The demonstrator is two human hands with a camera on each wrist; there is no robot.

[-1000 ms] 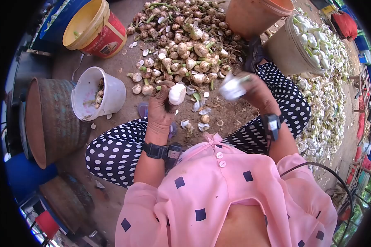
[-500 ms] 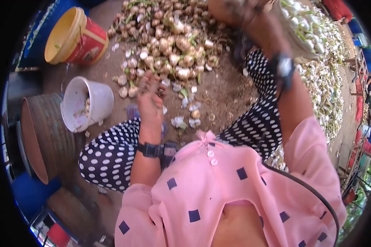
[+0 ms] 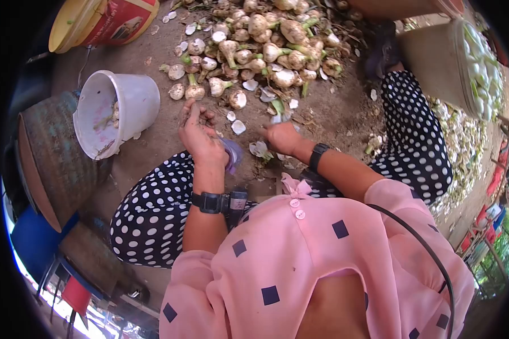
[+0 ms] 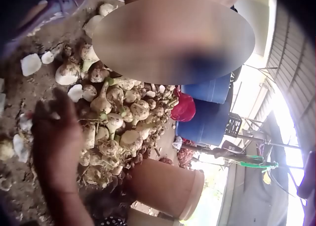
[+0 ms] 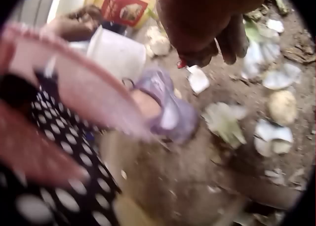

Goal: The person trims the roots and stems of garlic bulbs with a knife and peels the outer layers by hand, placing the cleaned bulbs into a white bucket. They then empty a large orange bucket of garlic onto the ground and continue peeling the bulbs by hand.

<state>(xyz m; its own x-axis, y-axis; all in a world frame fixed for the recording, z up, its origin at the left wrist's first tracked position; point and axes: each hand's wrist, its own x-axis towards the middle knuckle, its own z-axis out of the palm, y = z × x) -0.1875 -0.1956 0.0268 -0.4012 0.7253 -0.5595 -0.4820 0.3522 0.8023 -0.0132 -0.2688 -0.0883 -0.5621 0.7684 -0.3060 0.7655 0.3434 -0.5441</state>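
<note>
My left hand (image 3: 201,135) hovers at the near edge of a heap of garlic bulbs (image 3: 260,51), its fingers loosely bent and no bulb in it. To its right, my right hand (image 3: 283,137) is low over the floor, close to peeled-off garlic skins (image 3: 260,150). In the right wrist view the fingers (image 5: 232,43) of this hand hang down, with a small red spot (image 5: 181,64) by a fingertip. The left wrist view shows the same right hand (image 4: 57,147), blurred, beside the soil-stained bulbs.
A white bucket (image 3: 138,107) lies tipped at left, with a rusty drum (image 3: 56,152) behind it. A yellow-and-red bucket (image 3: 124,22) is at upper left. A pale bucket (image 3: 435,65) full of cleaned bulbs is at right, beside many more garlic bulbs (image 3: 458,141) on the ground.
A second ago each hand held a white garlic bulb; neither shows now. My right hand reached up to the pale bucket, then came back down to the floor. The head view has shifted.
</note>
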